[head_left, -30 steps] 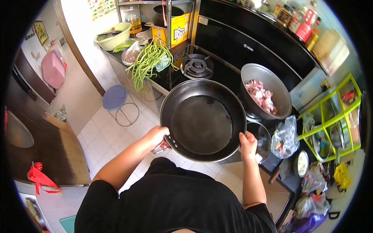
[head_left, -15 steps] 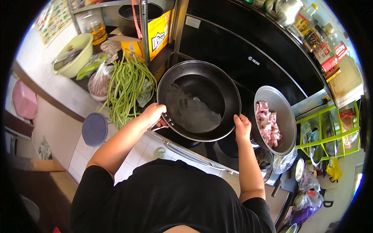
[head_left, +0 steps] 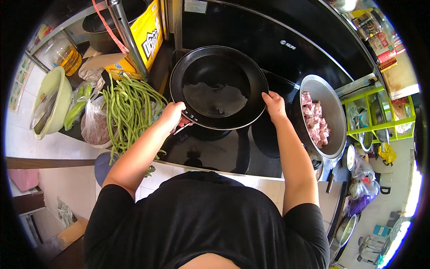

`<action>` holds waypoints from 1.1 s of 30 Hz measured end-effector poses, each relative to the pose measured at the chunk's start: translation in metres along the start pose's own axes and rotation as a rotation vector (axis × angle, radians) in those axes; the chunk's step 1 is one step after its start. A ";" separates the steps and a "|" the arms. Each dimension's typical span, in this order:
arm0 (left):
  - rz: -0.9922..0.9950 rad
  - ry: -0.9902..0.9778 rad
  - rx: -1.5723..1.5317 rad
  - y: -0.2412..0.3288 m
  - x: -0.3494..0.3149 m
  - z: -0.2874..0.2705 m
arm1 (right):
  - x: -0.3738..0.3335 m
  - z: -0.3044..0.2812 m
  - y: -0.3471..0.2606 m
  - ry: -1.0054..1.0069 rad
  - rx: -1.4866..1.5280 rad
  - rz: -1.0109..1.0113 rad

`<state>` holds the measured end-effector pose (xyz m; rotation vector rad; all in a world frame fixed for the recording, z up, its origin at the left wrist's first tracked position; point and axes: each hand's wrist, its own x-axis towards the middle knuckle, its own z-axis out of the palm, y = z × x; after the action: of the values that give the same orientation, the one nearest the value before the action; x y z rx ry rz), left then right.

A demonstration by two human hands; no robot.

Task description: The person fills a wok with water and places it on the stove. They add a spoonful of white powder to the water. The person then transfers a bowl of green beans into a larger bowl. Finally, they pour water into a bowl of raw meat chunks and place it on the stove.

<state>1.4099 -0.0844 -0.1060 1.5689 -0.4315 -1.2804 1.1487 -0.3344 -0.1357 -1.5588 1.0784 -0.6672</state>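
I hold a large black wok (head_left: 218,87) over the dark glass stovetop (head_left: 215,150). My left hand (head_left: 172,115) grips its handle at the near left rim. On the near right rim rests my right hand (head_left: 274,104), fingers closed over the edge. A shallow pool of liquid lies in the bottom of the wok. My black shirt fills the lower part of the view.
A metal bowl of raw meat chunks (head_left: 319,117) sits right of the wok. Long green beans (head_left: 127,110) lie in a heap at the left, beside a bagged bowl (head_left: 93,127), a pale green basin (head_left: 50,105) and a yellow box (head_left: 145,38). A green wire rack (head_left: 380,119) stands far right.
The wok has moved from beside the stove to over the left burner, both hands still on it. The view has swung toward the counter and stove.
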 end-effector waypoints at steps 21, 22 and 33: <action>-0.094 -0.130 -0.278 -0.028 -0.020 0.034 | -0.101 -0.014 0.007 0.005 0.426 0.148; -0.067 -0.150 -0.316 -0.030 -0.021 0.040 | -0.110 -0.019 0.012 0.005 0.446 0.142; 0.312 0.293 -0.136 -0.164 -0.110 0.077 | -0.254 -0.098 0.055 0.075 0.589 0.218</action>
<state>1.2508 0.0327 -0.1834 1.4777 -0.3758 -0.8115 0.9393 -0.1517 -0.1315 -0.9040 0.9738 -0.8077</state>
